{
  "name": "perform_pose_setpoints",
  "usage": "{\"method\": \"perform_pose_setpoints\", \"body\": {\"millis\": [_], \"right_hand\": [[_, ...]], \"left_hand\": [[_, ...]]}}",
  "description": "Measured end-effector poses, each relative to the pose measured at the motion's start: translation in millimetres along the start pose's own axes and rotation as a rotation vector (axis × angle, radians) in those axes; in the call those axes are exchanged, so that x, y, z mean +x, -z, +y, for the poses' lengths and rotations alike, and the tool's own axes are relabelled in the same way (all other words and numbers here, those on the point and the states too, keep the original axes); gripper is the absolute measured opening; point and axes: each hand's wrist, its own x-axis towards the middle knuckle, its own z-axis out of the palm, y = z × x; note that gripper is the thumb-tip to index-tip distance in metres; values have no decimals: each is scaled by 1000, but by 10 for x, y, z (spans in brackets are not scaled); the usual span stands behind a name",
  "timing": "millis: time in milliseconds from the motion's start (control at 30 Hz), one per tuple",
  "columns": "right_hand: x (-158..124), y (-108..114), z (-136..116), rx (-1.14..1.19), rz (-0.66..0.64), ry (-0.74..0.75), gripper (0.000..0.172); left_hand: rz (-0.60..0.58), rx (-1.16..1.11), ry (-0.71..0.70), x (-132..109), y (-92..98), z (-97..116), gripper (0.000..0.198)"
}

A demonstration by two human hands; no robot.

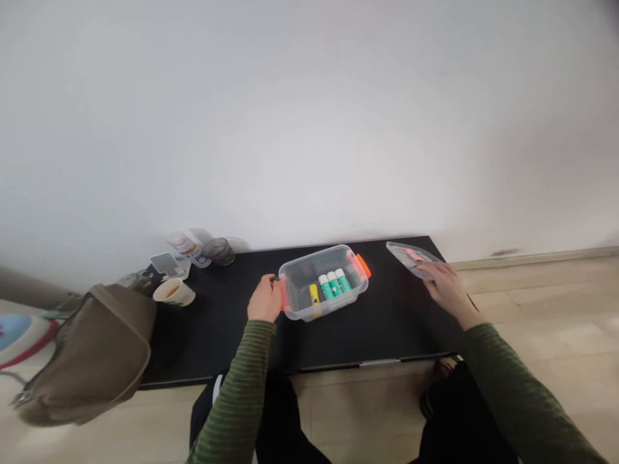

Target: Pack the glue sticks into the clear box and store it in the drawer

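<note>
Clear plastic forms the open box point(345, 300), set askew near the middle of the black desk point(387, 328), between its back and front edges; inside lie one yellow stick point(314, 294) and, just beside it, three green, white-capped sticks point(334, 285). The left hand point(264, 299) is closed about the box's left end, at the orange latch point(284, 295), its fingertips partly hidden. The right hand point(445, 288) pinches the tilted lid point(402, 254) near the desk's back right corner; whether the lid touches the desk cannot be told. Possible faults: the lid, released so near the right edge, could slide off to the floor point(527, 309); a lift or tug at the box's left end alone could tip it and set the sticks rolling; an uneven grip on the latch could slip. Toward the desk's left edge, a paper cup point(186, 296) of amber drink point(171, 292) could be upset by a leftward sweep of the left sleeve point(242, 374), wetting the brown bag point(97, 354) nearby.
</note>
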Motion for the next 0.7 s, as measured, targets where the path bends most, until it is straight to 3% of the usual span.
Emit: {"method": "perform_pose_setpoints", "body": {"millis": [67,133,267,367,467,567,667,700], "right_hand": [[-48,-80,-27,-84,-126,47,37],[-107,-138,-51,-129,-226,28,37],[-217,-155,-90,-136,-363,-116,38],[-259,-104,-171,-65,-327,-258,34],[-204,-65,-334,-4,-243,-299,30],[48,-87,-645,46,-171,-229,31],[485,-193,-1156,163,-34,-100,31],[641,-245,-1349,207,-49,-50,28]], "left_hand": [[154,35,-186,-33,47,24,35],[199,14,-422,-103,61,75,33],[-61,-11,-738,-319,-28,198,29],[-224,72,-770,-485,-132,276,30],[-261,226,-712,-607,-189,351,33],[-282,344,-657,-678,-191,417,40],[-298,389,-628,-709,-174,456,46],[-305,390,-621,-713,-168,464,47]]}}
